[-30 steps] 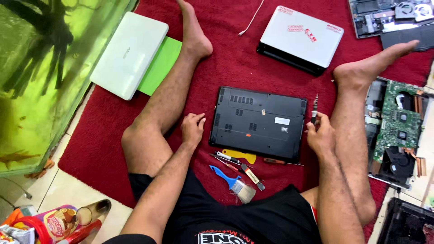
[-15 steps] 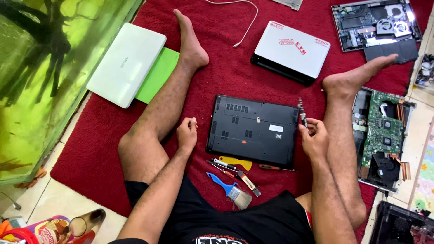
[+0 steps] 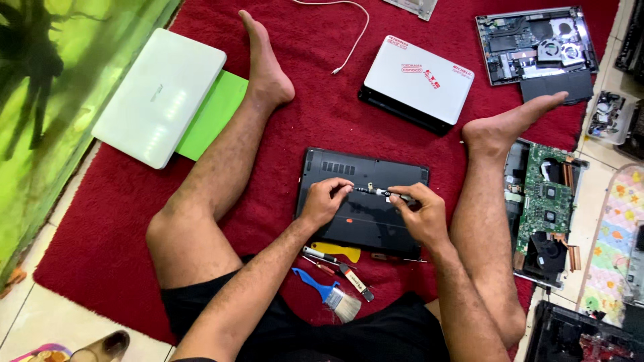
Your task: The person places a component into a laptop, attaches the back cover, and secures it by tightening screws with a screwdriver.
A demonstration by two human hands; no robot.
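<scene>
A black laptop (image 3: pixel 355 175) lies upside down on the red carpet (image 3: pixel 322 100) between my legs. Both hands are over its bottom cover. My right hand (image 3: pixel 419 214) grips the handle of a small screwdriver (image 3: pixel 376 192), which lies nearly level and points left. My left hand (image 3: pixel 325 200) pinches the screwdriver's tip end with its fingertips. Just below the laptop lie a yellow pry tool (image 3: pixel 335 251), a blue-handled brush (image 3: pixel 329 293) and some small screwdrivers (image 3: pixel 329 260).
A white laptop (image 3: pixel 157 94) on a green one (image 3: pixel 211 114) lies at the left. A closed white laptop with stickers (image 3: pixel 416 82) is ahead, a white cable (image 3: pixel 349 33) beyond it. Opened laptops and a green circuit board (image 3: pixel 550 201) lie at the right.
Both hands moved from the laptop's sides to the middle of its cover. The right hand brought the screwdriver in from the right edge, and the left hand now holds its tip.
</scene>
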